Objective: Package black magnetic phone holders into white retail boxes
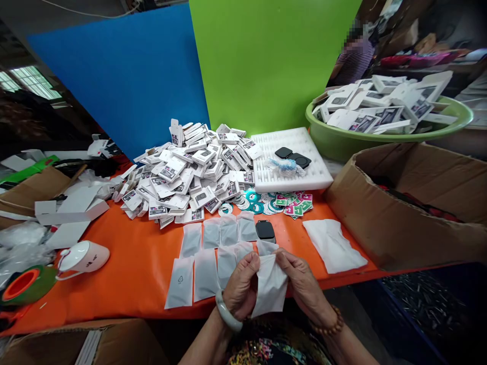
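1. Your left hand [240,290] and right hand [300,284] both pinch one white pouch [271,288] at its top edge, each grip clamped on it, fingers closed over the opening.
2. The pouch hangs between your hands, just in front of the near edge of the orange bench [129,263], above your lap.
3. Just beyond your hands, rows of flat white pouches [205,253] lie on the bench, and a small black device [265,230] sits at the right end of the far row.
4. To the right of it lies a stack of white pouches [333,244], near a cardboard box [411,203].
5. Farther back sit a heap of small white cartons [186,172], a white foam tray [289,159] with black pieces on it, and a green basin [342,137] filled with cartons.
6. A white cup [81,257] lies on its side at the left.
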{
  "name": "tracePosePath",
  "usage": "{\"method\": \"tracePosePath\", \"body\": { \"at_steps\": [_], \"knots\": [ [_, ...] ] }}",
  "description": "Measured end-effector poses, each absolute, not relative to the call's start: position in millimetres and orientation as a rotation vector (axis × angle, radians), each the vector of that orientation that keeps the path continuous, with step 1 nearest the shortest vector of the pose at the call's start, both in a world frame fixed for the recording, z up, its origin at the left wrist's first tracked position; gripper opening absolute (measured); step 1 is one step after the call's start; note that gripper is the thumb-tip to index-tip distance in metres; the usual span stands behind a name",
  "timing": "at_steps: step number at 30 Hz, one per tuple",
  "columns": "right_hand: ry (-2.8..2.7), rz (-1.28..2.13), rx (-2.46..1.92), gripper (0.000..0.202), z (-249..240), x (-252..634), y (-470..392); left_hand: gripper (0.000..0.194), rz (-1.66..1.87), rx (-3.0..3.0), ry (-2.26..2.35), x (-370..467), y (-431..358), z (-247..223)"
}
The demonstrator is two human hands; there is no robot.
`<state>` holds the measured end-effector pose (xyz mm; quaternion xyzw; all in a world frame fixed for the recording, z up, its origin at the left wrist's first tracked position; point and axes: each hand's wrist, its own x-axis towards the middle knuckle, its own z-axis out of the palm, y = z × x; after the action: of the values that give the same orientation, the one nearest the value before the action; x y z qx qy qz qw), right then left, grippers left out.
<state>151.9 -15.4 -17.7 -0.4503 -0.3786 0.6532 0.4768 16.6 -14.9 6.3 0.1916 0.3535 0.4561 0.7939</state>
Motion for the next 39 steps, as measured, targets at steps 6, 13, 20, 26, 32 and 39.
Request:
{"method": "tracePosePath", "body": {
  "at_steps": [6,13,20,26,32,39],
  "knots": [
    [-1.058,1.88,-1.002,0.04,-16.8,166.7,-11.7,0.027,0.761,0.909,0.912,-9.8,-6.4,-6.8],
    [-1.9,1.029,-1.378,0.03,-27.6,198.9,65.2,0.009,0.762,1.743,1.192,-22.9,3.1,3.4],
    [-2.592,0.707,-1.492,0.045,-44.5,190.8,133.1,0.009,0.694,1.932,1.105,-19.9,1.2,-4.8],
    [-2.63,0.808,-1.539,0.058,-47.7,185.3,153.8,0.008,0.676,1.921,1.137,-24.2,1.8,-8.8],
    [-2.481,0.842,-1.515,0.046,-41.2,199.1,141.0,0.009,0.713,1.887,1.132,-26.4,5.1,-10.8],
    [-1.753,1.223,-1.209,0.023,-0.3,204.7,97.9,0.007,0.749,1.818,1.09,-24.0,6.8,-4.4]
  ]
}}
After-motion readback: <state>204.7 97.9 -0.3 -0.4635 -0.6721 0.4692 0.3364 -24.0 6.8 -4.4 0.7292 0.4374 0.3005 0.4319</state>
